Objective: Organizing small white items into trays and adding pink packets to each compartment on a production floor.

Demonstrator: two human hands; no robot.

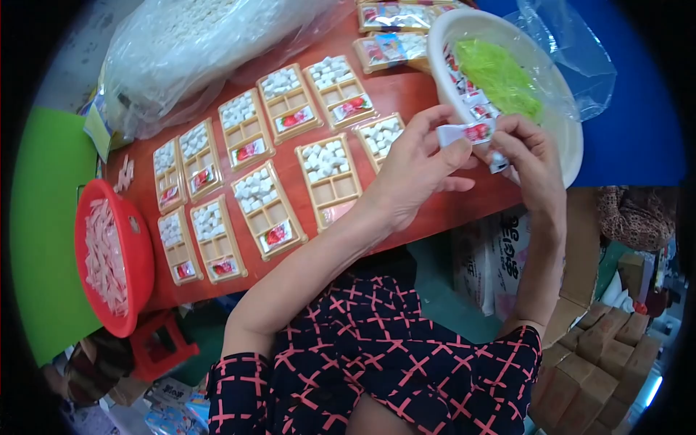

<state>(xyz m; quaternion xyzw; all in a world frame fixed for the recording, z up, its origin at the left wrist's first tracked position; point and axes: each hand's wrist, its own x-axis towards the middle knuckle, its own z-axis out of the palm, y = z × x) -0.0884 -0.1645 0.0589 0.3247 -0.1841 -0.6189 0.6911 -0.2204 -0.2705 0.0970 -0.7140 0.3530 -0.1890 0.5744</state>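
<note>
My left hand (415, 168) pinches a small white sachet with a red picture (464, 133) over the right end of the red table (406, 90). My right hand (528, 156) grips a strip of the same sachets (498, 161) right beside it, at the rim of a white bowl (565, 138). The bowl holds more sachets and a green mesh wad (499, 76). Several tan compartment trays (330, 181) lie in rows on the table, most with white cubes and a red sachet inside. The tray nearest my left hand (382, 135) has cubes only.
A red basin (139, 254) of pale wrapped sticks sits at the table's left end. A large clear bag (196, 43) of white pieces lies at the back. Sealed packs (391, 32) lie near the bowl. Cardboard boxes (602, 355) stack at the lower right, a red stool (163, 344) below the table.
</note>
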